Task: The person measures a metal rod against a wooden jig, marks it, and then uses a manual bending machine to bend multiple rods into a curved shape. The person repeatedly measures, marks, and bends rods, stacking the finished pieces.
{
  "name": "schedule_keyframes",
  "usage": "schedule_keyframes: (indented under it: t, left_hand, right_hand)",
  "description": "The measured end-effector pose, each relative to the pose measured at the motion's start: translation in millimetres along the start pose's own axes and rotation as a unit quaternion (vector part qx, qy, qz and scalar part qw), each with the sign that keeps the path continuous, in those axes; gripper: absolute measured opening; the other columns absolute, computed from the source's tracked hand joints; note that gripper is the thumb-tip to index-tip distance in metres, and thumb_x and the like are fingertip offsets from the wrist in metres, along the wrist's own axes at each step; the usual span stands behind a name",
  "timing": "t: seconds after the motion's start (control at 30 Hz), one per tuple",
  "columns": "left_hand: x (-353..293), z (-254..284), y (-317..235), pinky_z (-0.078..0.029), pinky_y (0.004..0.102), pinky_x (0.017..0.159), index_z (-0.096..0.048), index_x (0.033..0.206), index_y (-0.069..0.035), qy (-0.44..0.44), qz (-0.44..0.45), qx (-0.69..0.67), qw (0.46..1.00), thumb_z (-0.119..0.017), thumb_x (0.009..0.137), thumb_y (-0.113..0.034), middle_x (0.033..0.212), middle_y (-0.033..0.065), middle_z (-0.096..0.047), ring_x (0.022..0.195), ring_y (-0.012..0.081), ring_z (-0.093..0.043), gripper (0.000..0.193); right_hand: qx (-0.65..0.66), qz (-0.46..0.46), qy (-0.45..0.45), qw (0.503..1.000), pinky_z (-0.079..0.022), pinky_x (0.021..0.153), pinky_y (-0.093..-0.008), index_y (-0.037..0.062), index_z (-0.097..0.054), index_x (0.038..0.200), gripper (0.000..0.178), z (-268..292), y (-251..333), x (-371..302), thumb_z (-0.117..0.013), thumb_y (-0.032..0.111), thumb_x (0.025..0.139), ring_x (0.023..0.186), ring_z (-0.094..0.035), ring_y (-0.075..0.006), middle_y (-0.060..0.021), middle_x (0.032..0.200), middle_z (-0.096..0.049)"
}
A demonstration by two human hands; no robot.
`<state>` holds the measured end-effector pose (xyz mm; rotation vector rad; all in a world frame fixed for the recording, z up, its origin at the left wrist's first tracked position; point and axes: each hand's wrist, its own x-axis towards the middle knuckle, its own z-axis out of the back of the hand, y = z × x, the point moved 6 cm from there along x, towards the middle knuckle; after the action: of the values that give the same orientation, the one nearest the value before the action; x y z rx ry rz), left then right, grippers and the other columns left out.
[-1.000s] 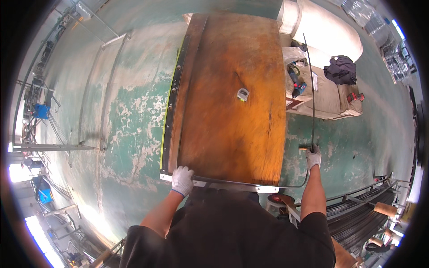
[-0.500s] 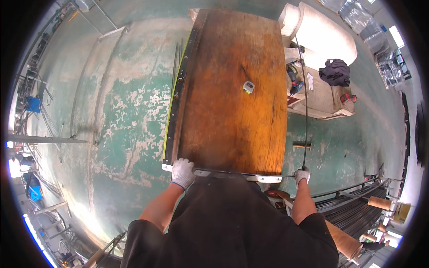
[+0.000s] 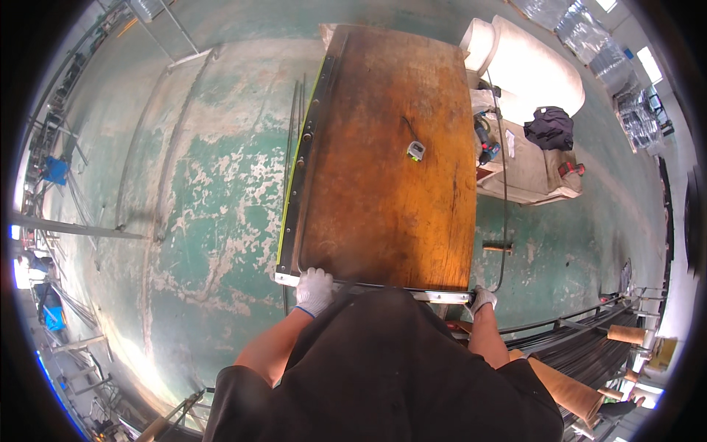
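Note:
A wooden-topped table (image 3: 398, 177) stands before me, with a black rail (image 3: 303, 147) along its left side. A thin dark rod (image 3: 505, 214) runs along the near edge, curves round beyond the right side and reaches away from me. My left hand (image 3: 315, 289), in a white glove, is closed at the near left corner, over the rod by the white edge strip (image 3: 442, 297). My right hand (image 3: 482, 298), also gloved, is closed on the rod just off the near right corner. A tape measure (image 3: 416, 151) lies on the tabletop.
Right of the table, a low fabric-covered stand (image 3: 526, 173) carries a cordless drill (image 3: 487, 151), dark cloth (image 3: 549, 128) and a red tool (image 3: 571, 169). A large white roll (image 3: 534, 70) lies behind. A hammer (image 3: 497, 247) is on the floor. Dark rods (image 3: 582, 346) fill a rack at near right.
My right hand has moved left and slightly down, closer to the table corner. The rod's bend now shows outside that hand. My left hand remains at the near left corner; the view has shifted slightly.

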<state>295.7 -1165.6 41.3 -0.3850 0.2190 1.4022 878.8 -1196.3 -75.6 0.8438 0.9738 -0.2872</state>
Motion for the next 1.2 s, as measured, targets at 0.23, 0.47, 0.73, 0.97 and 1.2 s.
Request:
schedule_keyframes:
  t: [0.23, 0.47, 0.73, 0.97, 1.2]
  left_hand:
    - [-10.5, 14.7, 9.5, -0.058, 0.0468, 0.091, -0.075, 0.098, -0.008, -0.021, 0.004, -0.049, 0.999, -0.076, 0.082, -0.028, 0.104, 0.0141, -0.068, 0.107, 0.0334, -0.066, 0.026]
    - [-14.4, 19.6, 10.1, -0.057, 0.0448, 0.093, -0.075, 0.101, -0.008, -0.025, 0.016, -0.058, 0.998, -0.075, 0.08, -0.024, 0.107, 0.0133, -0.068, 0.11, 0.0325, -0.065, 0.027]
    - [-15.8, 23.0, 13.5, -0.057, 0.0431, 0.095, -0.075, 0.106, -0.009, -0.003, 0.026, -0.064, 0.998, -0.077, 0.083, -0.025, 0.111, 0.0124, -0.069, 0.113, 0.0308, -0.064, 0.028]
    - [-18.7, 22.9, 14.5, -0.058, 0.0435, 0.093, -0.076, 0.1, -0.008, -0.035, 0.023, -0.068, 0.997, -0.078, 0.081, -0.023, 0.106, 0.0131, -0.07, 0.109, 0.0317, -0.066, 0.025]
    - [-16.9, 25.0, 15.9, -0.057, 0.0462, 0.092, -0.074, 0.098, -0.008, -0.045, 0.013, -0.072, 0.996, -0.076, 0.084, -0.026, 0.105, 0.0135, -0.068, 0.109, 0.0336, -0.064, 0.022]
  right_hand:
    - [0.001, 0.029, -0.018, 0.999, -0.062, 0.065, -0.0604, 0.0071, -0.062, 0.111, 0.016, -5.8, -4.5, -6.4, -0.065, 0.022, 0.107, 0.077, -0.07, -0.034, -0.0127, 0.095, -0.069]
    - [0.001, 0.04, 0.005, 0.999, -0.063, 0.07, -0.06, 0.0037, -0.061, 0.116, 0.022, -10.5, -6.2, -10.8, -0.064, 0.024, 0.109, 0.086, -0.071, -0.036, -0.0147, 0.104, -0.069]
    - [-0.024, 0.056, 0.024, 0.998, -0.063, 0.072, -0.0583, 0.0038, -0.063, 0.117, 0.022, -7.9, -5.7, 2.5, -0.063, 0.025, 0.109, 0.088, -0.071, -0.036, -0.0147, 0.103, -0.069]
    - [-0.047, 0.055, -0.019, 0.997, -0.063, 0.07, -0.0576, 0.0074, -0.065, 0.119, 0.021, -1.5, -7.5, 16.0, -0.066, 0.025, 0.108, 0.089, -0.072, -0.0333, -0.0118, 0.107, -0.07]
    - [-0.009, 0.068, -0.021, 0.997, -0.064, 0.069, -0.0555, 0.0072, -0.067, 0.125, 0.025, -13.9, -13.8, -23.2, -0.071, 0.02, 0.104, 0.092, -0.073, -0.0338, -0.0122, 0.112, -0.073]
